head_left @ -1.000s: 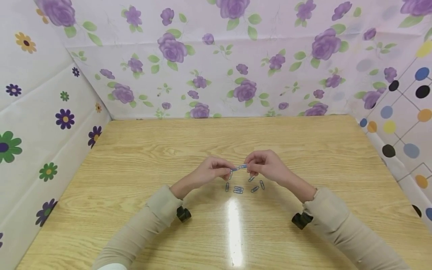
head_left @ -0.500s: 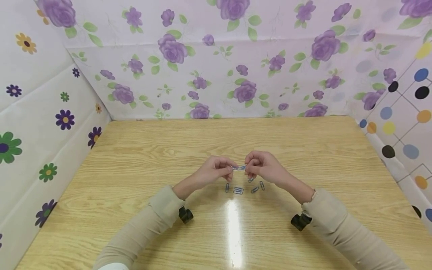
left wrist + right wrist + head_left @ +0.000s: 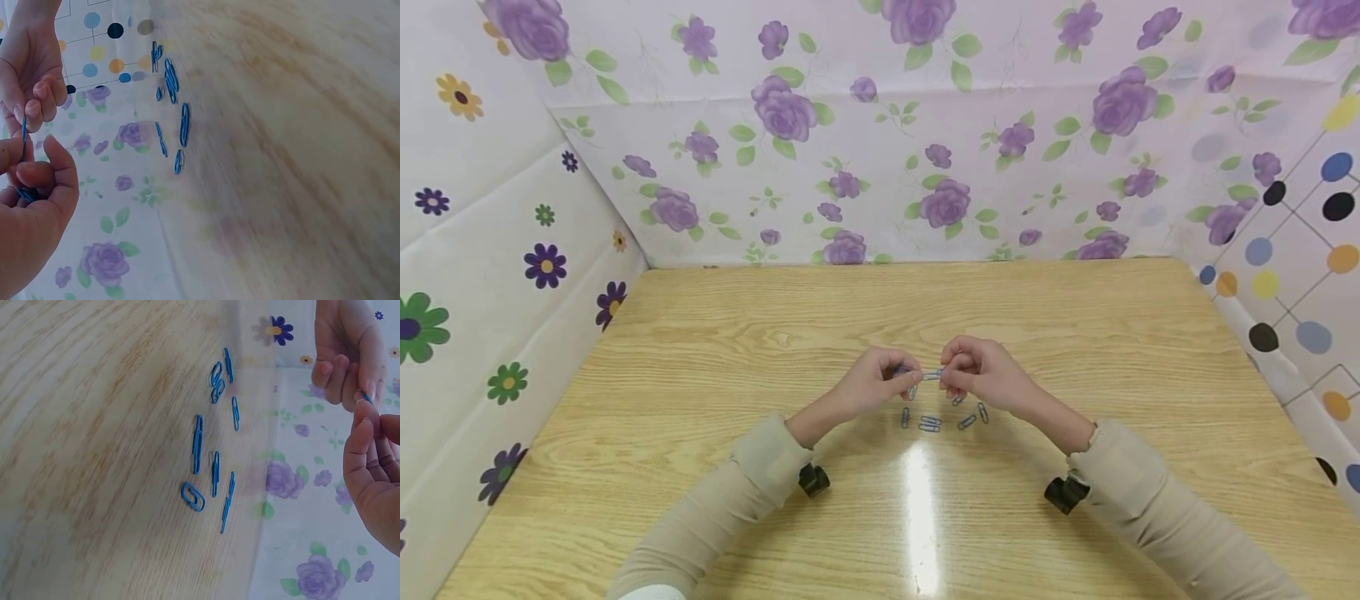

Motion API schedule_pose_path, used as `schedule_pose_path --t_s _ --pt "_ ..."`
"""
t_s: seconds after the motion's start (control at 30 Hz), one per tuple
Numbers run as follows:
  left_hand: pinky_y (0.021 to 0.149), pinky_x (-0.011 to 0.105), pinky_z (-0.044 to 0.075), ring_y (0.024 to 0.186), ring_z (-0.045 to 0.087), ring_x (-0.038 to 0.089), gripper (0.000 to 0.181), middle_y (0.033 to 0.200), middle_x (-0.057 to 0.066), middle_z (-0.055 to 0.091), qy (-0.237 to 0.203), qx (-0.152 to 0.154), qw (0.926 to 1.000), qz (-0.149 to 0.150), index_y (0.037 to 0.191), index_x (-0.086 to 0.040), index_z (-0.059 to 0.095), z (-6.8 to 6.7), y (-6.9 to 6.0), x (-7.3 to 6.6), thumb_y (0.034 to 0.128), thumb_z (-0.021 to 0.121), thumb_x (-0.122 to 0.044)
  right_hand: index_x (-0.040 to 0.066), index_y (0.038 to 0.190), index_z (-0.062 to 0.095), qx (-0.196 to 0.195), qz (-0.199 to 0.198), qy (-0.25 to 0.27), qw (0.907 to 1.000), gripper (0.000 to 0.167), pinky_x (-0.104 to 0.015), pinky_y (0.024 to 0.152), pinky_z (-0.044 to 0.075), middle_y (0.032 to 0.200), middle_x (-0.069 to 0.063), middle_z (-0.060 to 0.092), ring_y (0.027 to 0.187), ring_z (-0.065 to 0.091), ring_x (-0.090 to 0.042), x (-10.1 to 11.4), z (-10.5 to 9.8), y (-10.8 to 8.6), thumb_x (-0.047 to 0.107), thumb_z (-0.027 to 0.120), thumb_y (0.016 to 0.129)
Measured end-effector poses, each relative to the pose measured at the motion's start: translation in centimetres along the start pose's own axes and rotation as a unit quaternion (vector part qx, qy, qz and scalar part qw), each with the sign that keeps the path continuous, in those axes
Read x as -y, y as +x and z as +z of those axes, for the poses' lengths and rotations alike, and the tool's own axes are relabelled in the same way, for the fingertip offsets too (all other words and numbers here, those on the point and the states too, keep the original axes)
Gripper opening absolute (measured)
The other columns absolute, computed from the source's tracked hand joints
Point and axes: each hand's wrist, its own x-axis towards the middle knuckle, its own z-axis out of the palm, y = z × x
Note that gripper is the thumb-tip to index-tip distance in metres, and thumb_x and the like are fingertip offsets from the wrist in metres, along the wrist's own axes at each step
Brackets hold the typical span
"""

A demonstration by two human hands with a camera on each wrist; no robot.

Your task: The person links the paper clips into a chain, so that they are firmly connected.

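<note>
Between my two hands a blue paper clip (image 3: 931, 375) stretches nearly level above the table. My left hand (image 3: 876, 385) pinches its left end between thumb and fingers. Another bit of blue clip (image 3: 26, 195) shows inside that hand's curled fingers in the left wrist view. The other end is pinched by my right hand (image 3: 983, 368), whose fingertips hide part of it. Whether the held clips are linked is too small to tell. Below the hands lie loose blue paper clips, among them a side-by-side pair (image 3: 929, 424) and a slanted one (image 3: 966, 422).
A wood-grain table (image 3: 760, 317) spreads beneath the hands. Flowered cloth (image 3: 865, 167) stands along its back edge, with patterned cloth at both sides. More loose clips (image 3: 197, 444) lie in a loose cluster in the right wrist view.
The blue piece between the hands has gone from tilted to nearly level, and less of it shows. My left hand shifted right, then slightly back. The loose clips have stayed put.
</note>
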Motion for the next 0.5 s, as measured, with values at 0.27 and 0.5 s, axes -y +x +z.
schedule_pose_path --t_s 0.27,0.5 --pt "0.050 0.019 0.032 0.056 0.038 0.008 0.006 0.063 0.003 0.048 0.123 -0.042 0.9839 0.123 0.082 0.004 0.061 -0.2 -0.4 -0.1 0.0854 0.057 0.005 -0.004 0.099 0.053 -0.025 0.003 -0.044 0.9987 0.012 -0.045 0.066 0.050 0.078 -0.012 0.064 0.073 0.060 -0.039 -0.9 -1.0 0.0 0.002 0.055 0.089" --pt "0.053 0.020 0.040 0.060 0.043 0.007 0.006 0.065 -0.003 0.047 0.144 -0.037 0.9811 0.123 0.083 0.000 0.059 -0.7 -0.3 1.6 0.0865 0.055 0.002 -0.004 0.096 0.060 -0.048 0.003 -0.189 0.9808 0.012 -0.030 0.059 0.047 0.077 -0.010 0.062 0.066 0.057 -0.021 -2.7 -2.9 0.9 0.001 0.059 0.084"
